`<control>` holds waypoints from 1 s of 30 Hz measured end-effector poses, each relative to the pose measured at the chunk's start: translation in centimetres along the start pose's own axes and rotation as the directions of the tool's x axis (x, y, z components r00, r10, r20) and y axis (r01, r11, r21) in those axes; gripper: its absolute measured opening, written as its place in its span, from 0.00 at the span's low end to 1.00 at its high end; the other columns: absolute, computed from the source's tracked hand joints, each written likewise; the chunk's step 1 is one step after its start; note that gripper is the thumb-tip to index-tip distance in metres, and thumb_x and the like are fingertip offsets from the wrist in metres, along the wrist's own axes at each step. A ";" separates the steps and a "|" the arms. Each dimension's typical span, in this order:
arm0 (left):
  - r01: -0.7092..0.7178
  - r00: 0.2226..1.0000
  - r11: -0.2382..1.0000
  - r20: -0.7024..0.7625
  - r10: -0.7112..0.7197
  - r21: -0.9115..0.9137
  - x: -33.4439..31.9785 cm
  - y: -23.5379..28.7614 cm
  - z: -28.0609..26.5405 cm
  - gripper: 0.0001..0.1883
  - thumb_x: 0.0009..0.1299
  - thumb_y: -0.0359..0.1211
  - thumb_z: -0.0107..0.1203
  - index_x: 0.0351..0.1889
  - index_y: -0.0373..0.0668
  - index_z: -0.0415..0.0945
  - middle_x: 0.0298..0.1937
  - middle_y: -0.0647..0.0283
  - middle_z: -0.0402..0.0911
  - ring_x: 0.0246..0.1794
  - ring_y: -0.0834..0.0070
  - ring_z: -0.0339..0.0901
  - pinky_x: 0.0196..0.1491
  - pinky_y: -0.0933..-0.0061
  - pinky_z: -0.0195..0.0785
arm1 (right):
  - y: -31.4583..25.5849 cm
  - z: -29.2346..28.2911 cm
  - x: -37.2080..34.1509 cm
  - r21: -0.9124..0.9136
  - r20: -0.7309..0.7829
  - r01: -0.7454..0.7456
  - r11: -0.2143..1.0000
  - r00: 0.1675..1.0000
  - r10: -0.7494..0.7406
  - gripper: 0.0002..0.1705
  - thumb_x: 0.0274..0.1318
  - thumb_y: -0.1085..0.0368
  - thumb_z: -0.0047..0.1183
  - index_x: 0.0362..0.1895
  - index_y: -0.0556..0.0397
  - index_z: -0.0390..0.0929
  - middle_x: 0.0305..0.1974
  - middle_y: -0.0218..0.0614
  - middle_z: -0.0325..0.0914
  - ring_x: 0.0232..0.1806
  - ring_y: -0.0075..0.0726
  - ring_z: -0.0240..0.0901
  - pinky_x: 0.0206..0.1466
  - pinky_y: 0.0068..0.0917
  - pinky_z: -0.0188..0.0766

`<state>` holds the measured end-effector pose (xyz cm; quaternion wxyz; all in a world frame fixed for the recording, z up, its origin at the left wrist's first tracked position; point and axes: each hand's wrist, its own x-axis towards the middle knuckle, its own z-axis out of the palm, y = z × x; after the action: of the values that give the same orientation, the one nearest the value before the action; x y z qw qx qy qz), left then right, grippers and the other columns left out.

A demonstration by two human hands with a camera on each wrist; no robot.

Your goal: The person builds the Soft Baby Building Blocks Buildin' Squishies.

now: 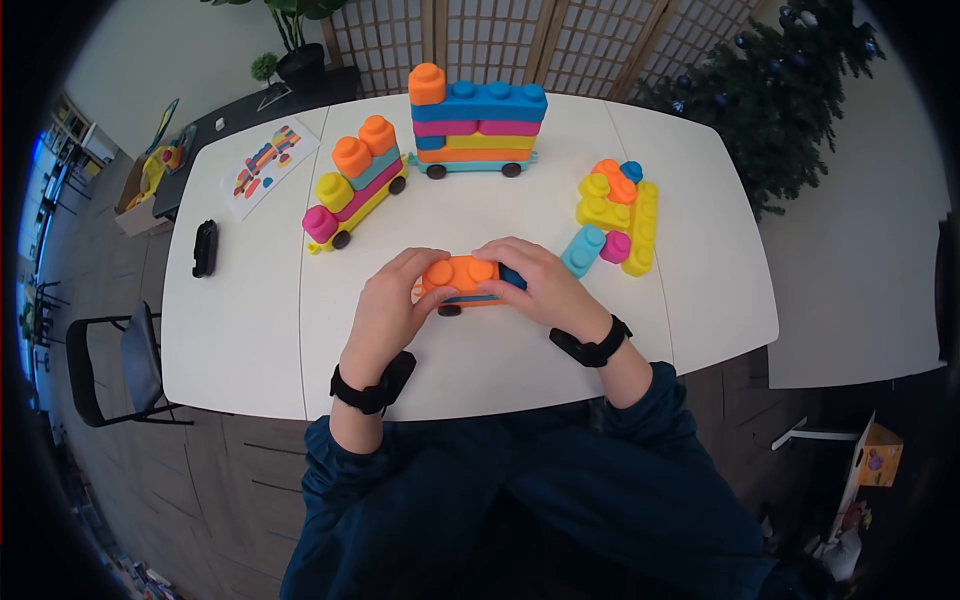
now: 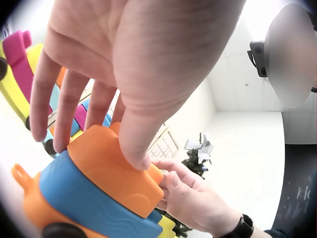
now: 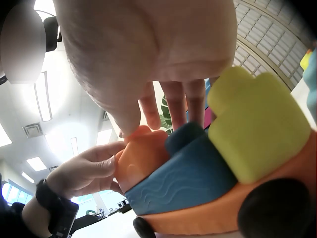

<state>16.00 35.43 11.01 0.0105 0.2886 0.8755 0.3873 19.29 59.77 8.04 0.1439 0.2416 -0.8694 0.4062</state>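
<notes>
Midway along the near part of the table, an orange toy block (image 1: 460, 272) sits on a blue block (image 2: 84, 191), which lies on an orange wheeled base (image 3: 193, 219). My left hand (image 1: 388, 300) pinches the orange block from its left end, thumb on the near side and fingers on the far side. From the right, my right hand (image 1: 545, 285) holds the same block between thumb and fingers. A yellow block (image 3: 257, 129) stands on the base beside the blue one; my right hand hides it in the head view.
Farther back stand a yellow-based block wagon (image 1: 365, 195) and a taller block wagon (image 1: 478, 135). Loose blocks (image 1: 640, 230) lie to the right. A picture sheet (image 1: 268, 165) and a black case (image 1: 205, 248) are on the left of the white table (image 1: 240, 340).
</notes>
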 end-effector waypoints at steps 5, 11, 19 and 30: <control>0.016 1.000 1.000 0.012 -0.016 0.013 0.0 0.0 0.0 0.22 0.67 0.34 0.70 0.59 0.42 0.81 0.55 0.58 0.85 0.51 0.60 0.84 0.48 0.65 0.80 | 0.8 -4.5 -0.3 0.076 -0.080 -0.172 0.982 0.981 0.177 0.20 0.63 0.60 0.65 0.56 0.54 0.80 0.52 0.44 0.82 0.54 0.52 0.79 0.60 0.41 0.75; 0.016 1.000 1.000 0.016 -0.016 0.007 0.0 -0.1 0.1 0.22 0.68 0.35 0.71 0.59 0.42 0.80 0.57 0.58 0.85 0.51 0.60 0.84 0.48 0.65 0.79 | 7.5 -12.7 -0.5 -0.519 -0.234 -0.345 0.782 0.937 0.258 0.15 0.62 0.57 0.65 0.46 0.54 0.84 0.48 0.39 0.85 0.51 0.48 0.81 0.56 0.41 0.76; 0.009 1.000 1.000 -0.001 -0.009 0.001 -0.1 -0.1 0.3 0.22 0.68 0.36 0.70 0.59 0.43 0.80 0.55 0.57 0.85 0.50 0.59 0.84 0.48 0.64 0.80 | 15.2 -15.2 -0.3 -0.725 -0.250 -0.560 0.402 0.757 0.603 0.18 0.59 0.50 0.66 0.42 0.50 0.86 0.44 0.36 0.84 0.48 0.45 0.82 0.53 0.45 0.75; 0.003 1.000 1.000 -0.007 -0.003 0.004 -0.2 0.0 0.3 0.21 0.69 0.36 0.69 0.59 0.43 0.79 0.54 0.57 0.84 0.49 0.58 0.84 0.47 0.65 0.80 | 13.7 -15.9 -0.4 -0.465 -0.383 -0.661 0.589 0.750 0.539 0.16 0.59 0.58 0.66 0.47 0.54 0.81 0.48 0.41 0.85 0.47 0.46 0.83 0.51 0.40 0.79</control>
<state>16.26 35.52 10.79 0.0075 0.2859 0.8768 0.3865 13.15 79.84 9.11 0.1504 -0.1650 -0.9596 0.1713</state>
